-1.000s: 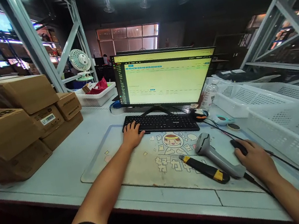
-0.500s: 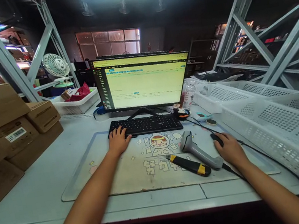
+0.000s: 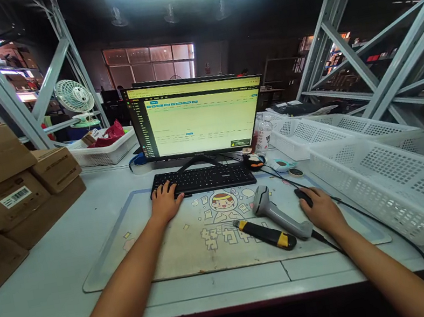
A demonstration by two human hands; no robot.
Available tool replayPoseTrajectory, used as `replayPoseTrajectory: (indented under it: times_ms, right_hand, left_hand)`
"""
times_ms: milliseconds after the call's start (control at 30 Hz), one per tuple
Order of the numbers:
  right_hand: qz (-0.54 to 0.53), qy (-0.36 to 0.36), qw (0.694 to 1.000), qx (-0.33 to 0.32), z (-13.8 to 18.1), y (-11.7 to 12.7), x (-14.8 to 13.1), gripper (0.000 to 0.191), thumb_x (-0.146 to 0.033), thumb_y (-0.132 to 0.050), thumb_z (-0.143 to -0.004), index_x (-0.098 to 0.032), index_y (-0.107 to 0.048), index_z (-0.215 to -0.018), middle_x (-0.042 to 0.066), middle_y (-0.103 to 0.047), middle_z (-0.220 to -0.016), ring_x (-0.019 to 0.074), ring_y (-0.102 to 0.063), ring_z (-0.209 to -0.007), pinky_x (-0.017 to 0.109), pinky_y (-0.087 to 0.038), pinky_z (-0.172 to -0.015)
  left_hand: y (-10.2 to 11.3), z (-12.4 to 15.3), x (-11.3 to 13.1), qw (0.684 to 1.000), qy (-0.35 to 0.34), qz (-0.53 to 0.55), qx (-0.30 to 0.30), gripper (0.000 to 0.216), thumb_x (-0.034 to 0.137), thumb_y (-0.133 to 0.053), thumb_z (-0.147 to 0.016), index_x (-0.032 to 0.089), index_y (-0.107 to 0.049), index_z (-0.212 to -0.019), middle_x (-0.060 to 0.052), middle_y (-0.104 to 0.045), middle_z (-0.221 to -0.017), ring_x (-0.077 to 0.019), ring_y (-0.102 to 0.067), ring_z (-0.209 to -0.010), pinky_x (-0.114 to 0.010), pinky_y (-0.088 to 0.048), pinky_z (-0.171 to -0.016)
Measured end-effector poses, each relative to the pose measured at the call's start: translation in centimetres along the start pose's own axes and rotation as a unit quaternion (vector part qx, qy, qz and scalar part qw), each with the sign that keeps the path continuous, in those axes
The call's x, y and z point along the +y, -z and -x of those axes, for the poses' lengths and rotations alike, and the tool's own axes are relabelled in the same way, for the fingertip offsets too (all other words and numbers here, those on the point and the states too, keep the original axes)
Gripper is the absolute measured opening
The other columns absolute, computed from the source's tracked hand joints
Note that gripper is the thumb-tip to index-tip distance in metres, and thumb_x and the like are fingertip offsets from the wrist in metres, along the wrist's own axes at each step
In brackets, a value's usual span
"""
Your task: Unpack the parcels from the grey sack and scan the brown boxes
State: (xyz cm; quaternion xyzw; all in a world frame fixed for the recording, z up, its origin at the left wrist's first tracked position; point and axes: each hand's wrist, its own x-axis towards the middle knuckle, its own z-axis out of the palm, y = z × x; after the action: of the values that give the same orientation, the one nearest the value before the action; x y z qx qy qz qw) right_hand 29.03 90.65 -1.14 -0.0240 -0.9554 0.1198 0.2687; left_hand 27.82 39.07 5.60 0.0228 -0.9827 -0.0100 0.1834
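My left hand (image 3: 165,201) rests on the left end of a black keyboard (image 3: 215,176), its fingers spread over the keys. On the right, my right hand (image 3: 323,209) is wrapped over a black computer mouse (image 3: 303,197), which shows only in part past the fingers. Between the hands lie a grey barcode scanner (image 3: 282,216) with a cable and a black and yellow utility knife (image 3: 265,234). Both are on a pale desk mat (image 3: 187,250) with a cartoon print. Behind the keyboard stands a lit monitor (image 3: 196,117) with a page of tables.
Cardboard boxes (image 3: 2,201) are stacked at the left. White plastic baskets (image 3: 383,177) line the right side, with a clear bottle (image 3: 263,136) beside them. Another white basket (image 3: 104,151) holding a red bag sits at the back left, near a fan (image 3: 74,96).
A small dark pop-up has appeared at the screen's lower right corner. The whole view has shifted slightly; both hands keep their places on the keyboard and mouse.
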Motion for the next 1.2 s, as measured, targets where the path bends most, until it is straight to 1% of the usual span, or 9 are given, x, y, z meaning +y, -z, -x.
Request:
replayPoseTrajectory:
  times_ms: [167, 400, 633, 900, 1100, 1200]
  right_hand:
    - [0.001, 0.007, 1.0, 0.01, 0.0, -0.1, 0.0, 0.05, -0.038, -0.043, -0.097, -0.013, -0.066, -0.134, 0.017, -0.061, -0.137, 0.0316, -0.06, -0.121, 0.047, -0.05, -0.107]
    - [-0.002, 0.009, 1.0, -0.008, 0.0, 0.2, -0.2, 0.05, -0.037, -0.044, -0.096, -0.013, -0.064, -0.136, 0.016, -0.061, -0.138, 0.0304, -0.059, -0.124, 0.045, -0.049, -0.109]
    - [0.005, -0.004, 1.0, -0.019, 0.1, 0.7, -0.5, 0.049, -0.037, -0.045, -0.096, -0.017, -0.064, -0.138, 0.013, -0.061, -0.139, 0.031, -0.059, -0.124, 0.047, -0.051, -0.106]
    - [0.003, 0.006, 1.0, -0.014, 0.2, 1.2, -0.8, 0.047, -0.035, -0.047, -0.094, -0.019, -0.066, -0.134, 0.012, -0.063, -0.135, 0.0296, -0.062, -0.119, 0.046, -0.054, -0.102]
    - [0.009, 0.003, 1.0, -0.014, 0.2, 1.1, -0.8, 0.048, -0.036, -0.046, -0.094, -0.019, -0.067, -0.134, 0.012, -0.062, -0.137, 0.0299, -0.062, -0.12, 0.045, -0.054, -0.1]
    - [0.011, 0.0, 1.0, -0.017, 0.2, 1.2, -0.9, 0.048, -0.037, -0.044, -0.094, -0.021, -0.067, -0.134, 0.011, -0.061, -0.138, 0.0293, -0.062, -0.12, 0.044, -0.055, -0.098]
  left_hand:
    - [0.0, 0.0, 0.0, 1.0, 0.003, 0.005, -0.008, 0.059, 0.053, -0.043, -0.103, 0.022, -0.052, -0.153, -0.011, -0.039, -0.164, -0.0372, -0.036, -0.149, -0.055, -0.03, -0.123]
    - [-0.2, -0.1, -0.2, 1.0, -0.002, -0.002, -0.002, 0.059, 0.053, -0.042, -0.104, 0.021, -0.052, -0.152, -0.012, -0.039, -0.164, -0.0373, -0.037, -0.149, -0.055, -0.03, -0.123]
    - [-0.2, 0.0, -0.1, 1.0, -0.004, -0.009, -0.005, 0.061, 0.055, -0.039, -0.104, 0.022, -0.05, -0.154, -0.011, -0.037, -0.165, -0.037, -0.035, -0.15, -0.056, -0.029, -0.123]
    - [-0.1, 0.0, 0.0, 1.0, -0.019, -0.014, -0.015, 0.058, 0.058, -0.039, -0.104, 0.032, -0.049, -0.155, -0.007, -0.033, -0.168, -0.0378, -0.029, -0.152, -0.058, -0.031, -0.12]
    - [-0.1, -0.2, -0.1, 0.999, -0.018, -0.001, -0.03, 0.058, 0.06, -0.039, -0.103, 0.032, -0.051, -0.153, -0.007, -0.032, -0.168, -0.0384, -0.027, -0.153, -0.061, -0.031, -0.12]
    - [-0.2, -0.2, -0.2, 0.999, -0.021, 0.005, -0.026, 0.059, 0.06, -0.038, -0.103, 0.032, -0.051, -0.153, -0.007, -0.032, -0.169, -0.039, -0.027, -0.153, -0.061, -0.03, -0.12]
